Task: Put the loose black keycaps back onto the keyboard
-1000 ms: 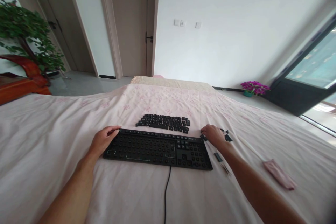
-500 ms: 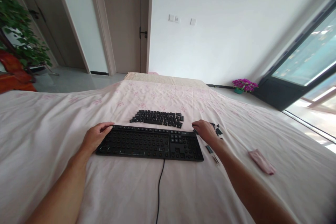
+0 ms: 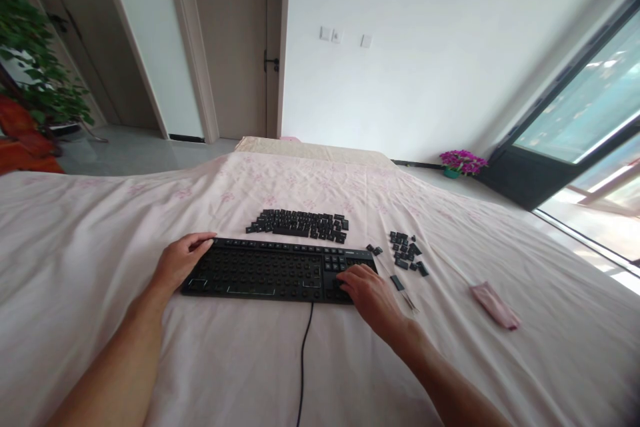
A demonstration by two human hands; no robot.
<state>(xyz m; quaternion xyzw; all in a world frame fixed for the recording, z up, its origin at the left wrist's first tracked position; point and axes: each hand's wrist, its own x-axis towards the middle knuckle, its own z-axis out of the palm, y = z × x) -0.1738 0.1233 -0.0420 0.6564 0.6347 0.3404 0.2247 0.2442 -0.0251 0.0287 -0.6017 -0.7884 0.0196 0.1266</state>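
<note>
A black keyboard (image 3: pixel 270 273) lies flat on the bedspread, most of its key positions bare, with a few caps fitted along the top row and above the arrow area. My left hand (image 3: pixel 185 260) is closed on its upper left edge. Over the arrow-key area, my right hand (image 3: pixel 367 290) pinches a small dark keycap (image 3: pixel 341 277), largely hidden by the fingers. Loose keycaps (image 3: pixel 300 223) lie in rows behind the keyboard. A few more keycaps (image 3: pixel 374 250) rest by its upper right corner, and another group of keycaps (image 3: pixel 405 251) is scattered further right.
A keycap puller (image 3: pixel 397 283) with wire prongs lies right of the keyboard. Further right is a pink pouch (image 3: pixel 495 305). The keyboard's black cable (image 3: pixel 303 360) runs toward me over the wrinkled bedspread (image 3: pixel 225 360). Beyond the bed stands a pot of purple flowers (image 3: pixel 463 162).
My right hand has moved from the loose keycaps at the upper right corner down and left onto the arrow-key area, uncovering the scattered keycaps. My left hand has stayed in place.
</note>
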